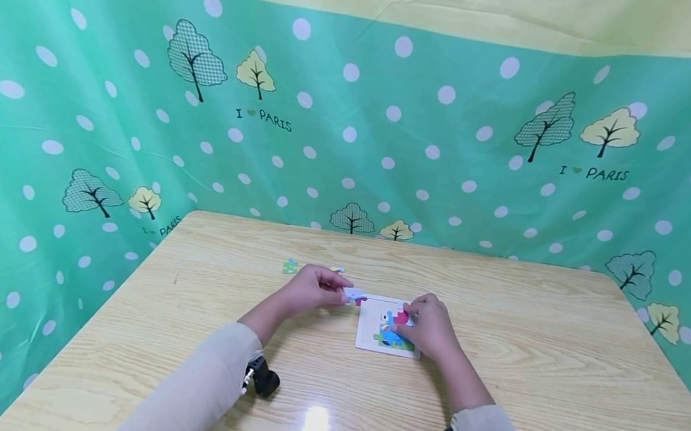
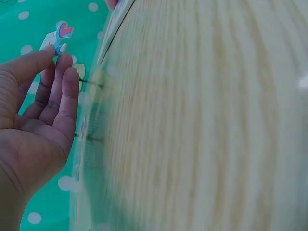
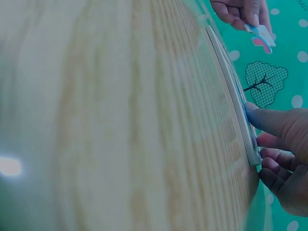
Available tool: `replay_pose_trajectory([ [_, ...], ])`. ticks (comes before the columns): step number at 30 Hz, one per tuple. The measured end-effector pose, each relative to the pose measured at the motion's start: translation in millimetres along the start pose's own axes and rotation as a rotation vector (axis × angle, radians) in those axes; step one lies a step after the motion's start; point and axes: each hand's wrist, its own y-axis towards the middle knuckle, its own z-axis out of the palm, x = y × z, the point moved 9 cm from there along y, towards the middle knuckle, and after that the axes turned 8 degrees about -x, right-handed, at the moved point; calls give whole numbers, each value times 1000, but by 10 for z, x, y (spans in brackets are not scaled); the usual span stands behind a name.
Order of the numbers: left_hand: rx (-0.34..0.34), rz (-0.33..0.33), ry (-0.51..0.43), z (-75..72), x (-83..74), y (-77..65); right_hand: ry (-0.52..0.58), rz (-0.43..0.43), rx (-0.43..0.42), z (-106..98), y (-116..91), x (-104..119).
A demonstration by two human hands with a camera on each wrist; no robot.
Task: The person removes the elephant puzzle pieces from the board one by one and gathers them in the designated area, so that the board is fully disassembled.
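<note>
My left hand [image 1: 315, 291] pinches a jigsaw piece [image 2: 62, 32], white with blue and pink, between thumb and fingertips. It is held up just off the upper left corner of a small white-framed puzzle board [image 1: 368, 327]. Joined pieces [image 1: 393, 339] with a blue figure and green ground fill the lower right part of that board. My right hand [image 1: 433, 328] grips the board's right side. In the right wrist view its thumb lies over the top face while the other fingers curl by the edge. The hand covers some of the right-hand pieces.
A loose green puzzle piece [image 1: 290, 266] lies on the wooden table [image 1: 561, 357] behind my left hand. Another small piece [image 1: 337, 269] shows just past the knuckles. A green dotted cloth [image 1: 334, 99] hangs behind the table's far edge.
</note>
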Motion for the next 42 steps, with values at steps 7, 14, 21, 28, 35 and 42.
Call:
replay_pose_trajectory([
  [7, -29, -9, 24, -118, 79, -42, 18, -2, -13, -8, 4, -1],
  [14, -34, -19, -14, -238, 129, -130, 14, 3, -5, 2, 5, -6],
  [21, -60, -38, -44, -393, 192, -208, 11, 3, 3, 8, -2, -6],
  [28, -106, -58, -10, -584, 299, -243, 14, 18, 4, 9, -6, -26],
  [35, -119, -62, 4, -728, 359, -275, 15, 23, 8, 10, -13, -23],
  [42, -150, -65, 65, -915, 449, -260, 15, 22, 5, 0, -20, -4],
])
